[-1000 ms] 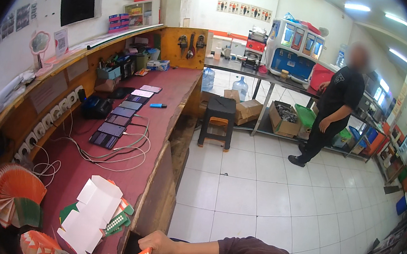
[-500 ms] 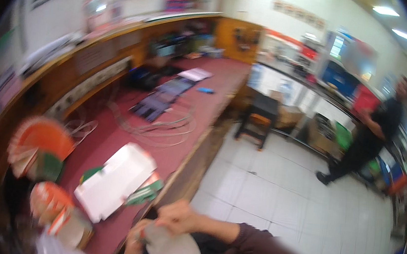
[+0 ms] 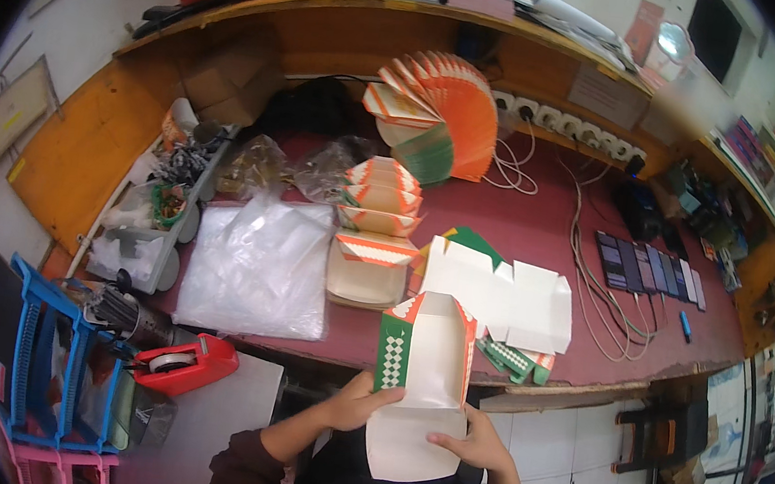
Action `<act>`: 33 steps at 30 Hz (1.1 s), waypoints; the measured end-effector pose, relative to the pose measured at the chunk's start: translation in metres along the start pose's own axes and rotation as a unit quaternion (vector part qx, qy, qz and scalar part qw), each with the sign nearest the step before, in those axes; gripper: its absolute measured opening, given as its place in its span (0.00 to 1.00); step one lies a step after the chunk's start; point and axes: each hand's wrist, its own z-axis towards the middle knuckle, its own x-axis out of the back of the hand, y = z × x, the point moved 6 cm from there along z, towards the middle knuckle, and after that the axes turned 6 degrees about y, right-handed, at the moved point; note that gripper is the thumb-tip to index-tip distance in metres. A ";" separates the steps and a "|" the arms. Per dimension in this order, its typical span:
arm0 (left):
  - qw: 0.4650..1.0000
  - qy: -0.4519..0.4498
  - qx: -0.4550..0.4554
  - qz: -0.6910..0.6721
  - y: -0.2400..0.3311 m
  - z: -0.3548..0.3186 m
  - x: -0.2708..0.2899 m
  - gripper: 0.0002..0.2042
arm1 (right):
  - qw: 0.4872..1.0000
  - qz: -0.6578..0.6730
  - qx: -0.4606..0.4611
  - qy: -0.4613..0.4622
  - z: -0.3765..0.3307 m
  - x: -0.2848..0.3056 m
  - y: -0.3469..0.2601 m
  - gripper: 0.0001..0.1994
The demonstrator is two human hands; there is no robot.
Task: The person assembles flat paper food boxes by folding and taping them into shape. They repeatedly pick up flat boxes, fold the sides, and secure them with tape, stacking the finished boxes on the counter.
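Observation:
Between my two hands is a paper food box (image 3: 440, 347), white inside with orange and green printed sides, its lid flap hanging toward me. My left hand (image 3: 361, 403) grips the green side near the fold, thumb on top. On the other side my right hand (image 3: 475, 440) holds the flap's edge, thumb pressed on its white face. Just beyond stand several nested folded boxes (image 3: 370, 278) in a row. To their right lie flat white box blanks (image 3: 496, 291), with green and orange pieces partly under them. Behind, a fanned stack of orange blanks (image 3: 468, 109) leans over.
Clear plastic bags (image 3: 257, 266) lie on the red tabletop (image 3: 540, 225), left of the boxes. A red tape dispenser (image 3: 186, 364) and a blue rack (image 3: 62, 368) are nearer left. Several phones (image 3: 649, 268) and white cables (image 3: 584, 263) lie at the right.
My view has swung from the room on the right to the table. The carton in my hands now shows as a shaped, open box held by both sides. The other person is out of view.

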 end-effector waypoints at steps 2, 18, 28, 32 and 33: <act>0.972 0.012 -0.215 0.092 0.034 0.008 0.037 0.13 | 0.994 -0.100 -0.035 0.042 0.030 0.004 -0.003 0.16; 0.881 0.161 -0.222 0.386 0.062 0.104 0.157 0.30 | 0.912 -0.369 -0.075 0.161 0.286 -0.012 -0.024 0.21; 0.822 0.160 -0.230 0.497 0.072 0.108 0.154 0.33 | 0.931 -0.036 0.240 0.273 0.234 0.007 -0.039 0.29; 0.816 0.156 -0.165 0.531 0.073 0.110 0.152 0.34 | 0.936 0.136 0.222 0.235 0.232 0.016 -0.034 0.39; 0.813 0.154 -0.166 0.536 0.075 0.109 0.151 0.34 | 0.945 0.004 0.206 0.255 0.236 0.015 -0.036 0.40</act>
